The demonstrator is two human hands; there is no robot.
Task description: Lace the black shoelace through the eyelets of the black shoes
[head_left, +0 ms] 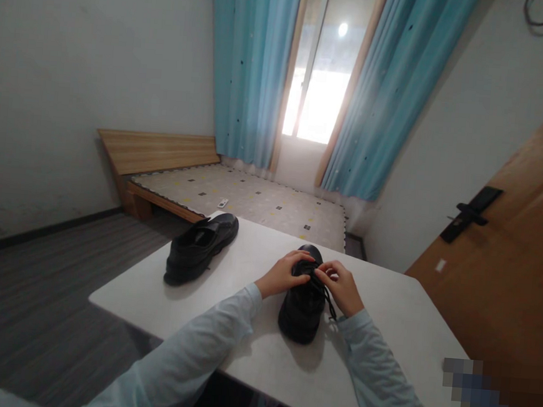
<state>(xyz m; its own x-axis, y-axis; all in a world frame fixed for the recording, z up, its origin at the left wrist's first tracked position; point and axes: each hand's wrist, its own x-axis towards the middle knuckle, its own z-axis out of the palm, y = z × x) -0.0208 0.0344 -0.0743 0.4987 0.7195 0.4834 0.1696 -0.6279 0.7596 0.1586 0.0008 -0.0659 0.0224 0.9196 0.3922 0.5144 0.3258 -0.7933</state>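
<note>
A black lace-up shoe [300, 319] stands on the white table [249, 245], its heel toward me and its toe pointing away. My left hand [285, 273] grips the shoe's upper from the left, with fingers over the lacing and thumb near the opening. From the right, my right hand [344, 289] pinches the black shoelace [329, 302] with thumb and fingers, and a loose length hangs down the shoe's right side. Farther left on the table lies a second black shoe [199, 248], apart from both hands. The exact lacing under my fingers is partly hidden.
Beyond the table is a bed [253, 196] with a patterned mattress and a small white object [223, 203] on it. Blue curtains [254, 70] flank a bright window [328, 76]. To the right stands a wooden door [498, 246] with a black handle [472, 213].
</note>
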